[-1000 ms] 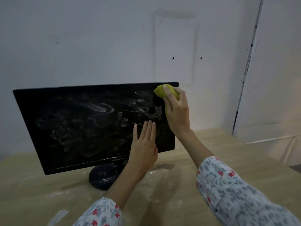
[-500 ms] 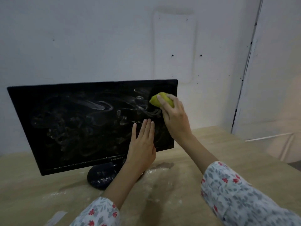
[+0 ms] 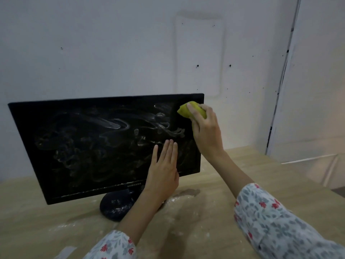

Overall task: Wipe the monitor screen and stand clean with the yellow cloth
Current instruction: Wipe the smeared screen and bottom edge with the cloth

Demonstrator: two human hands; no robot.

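Observation:
A black monitor (image 3: pixel 89 146) stands on a wooden table, its dark screen covered in white powdery smears. A round black stand (image 3: pixel 115 206), dusted with white, carries it. My right hand (image 3: pixel 207 133) grips a bunched yellow cloth (image 3: pixel 184 110) and presses it to the screen near the upper right corner. A dark, smear-free strip runs down the screen's right side beside the cloth. My left hand (image 3: pixel 164 169) lies flat with straight fingers against the lower right part of the screen.
The wooden table (image 3: pixel 233 174) carries white powder in front of the stand. A pale wall stands close behind the monitor. A white panel (image 3: pixel 317 90) stands at the right behind the table's far corner.
My right hand slid the cloth down the screen's right side, then back up near the top right corner. My left hand stayed flat on the screen.

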